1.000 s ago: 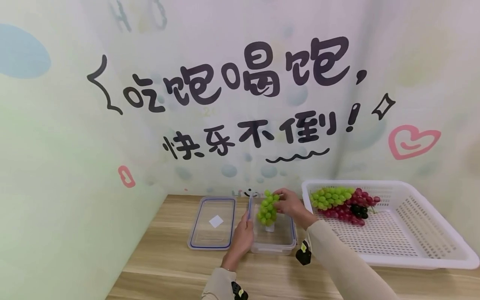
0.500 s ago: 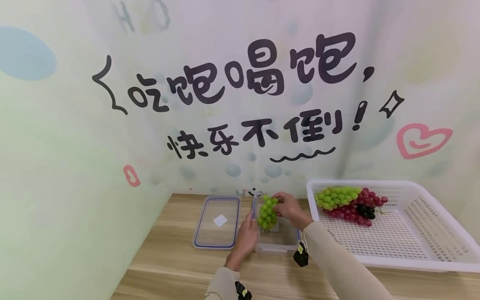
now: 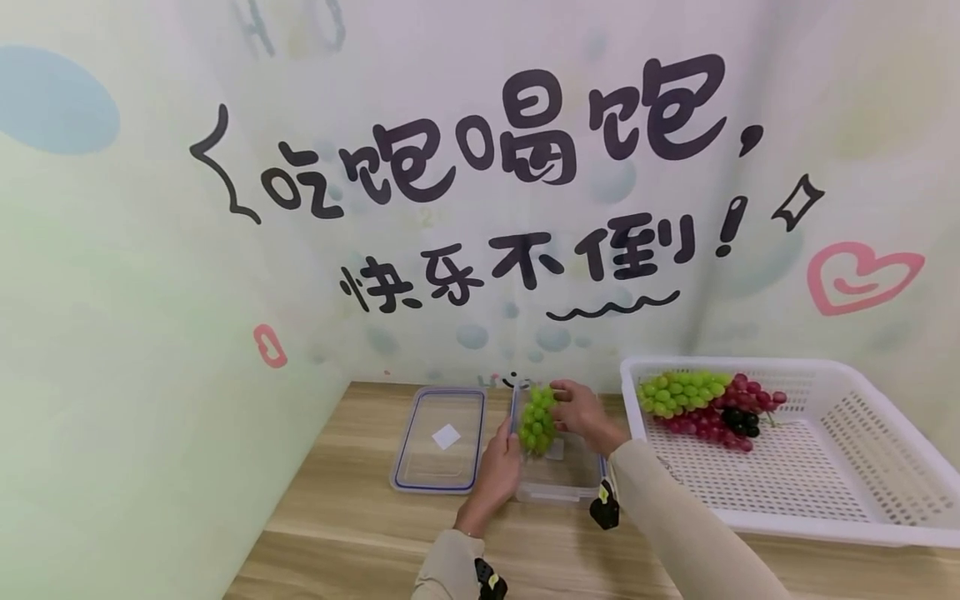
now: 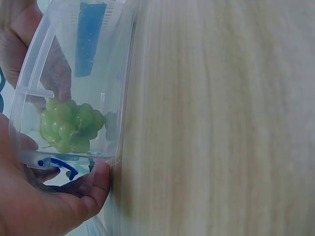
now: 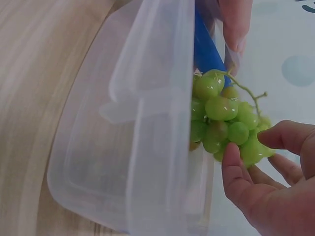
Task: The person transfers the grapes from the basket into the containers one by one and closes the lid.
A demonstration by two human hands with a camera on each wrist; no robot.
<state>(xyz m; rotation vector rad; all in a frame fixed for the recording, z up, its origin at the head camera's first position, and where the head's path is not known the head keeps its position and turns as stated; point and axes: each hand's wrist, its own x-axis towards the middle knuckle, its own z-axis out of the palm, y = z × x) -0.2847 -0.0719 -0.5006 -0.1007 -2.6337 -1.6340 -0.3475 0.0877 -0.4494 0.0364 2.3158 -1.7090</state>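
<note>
A clear plastic food container (image 3: 558,493) stands on the table, its blue-edged side flap raised at the left. My left hand (image 3: 498,467) grips that left side; in the left wrist view the thumb lies against the container's outer wall. My right hand (image 3: 581,410) holds a bunch of green grapes (image 3: 536,423) over the container's left part. Through the clear wall in the left wrist view, the grapes (image 4: 71,125) show low behind it. The right wrist view has my thumb and fingertips around the bunch (image 5: 224,113), a bare stem sticking out on top.
A clear lid (image 3: 420,462) with a blue seal lies flat left of the container. At the right stands a white perforated basket (image 3: 930,533) with green grapes (image 3: 678,392), red grapes (image 3: 693,429) and black grapes (image 3: 742,421). A printed wall (image 3: 450,350) rises behind the table.
The grape bunch and my right hand have come slightly lower into the container. My left hand stays on its left side. The whole view has shifted a little.
</note>
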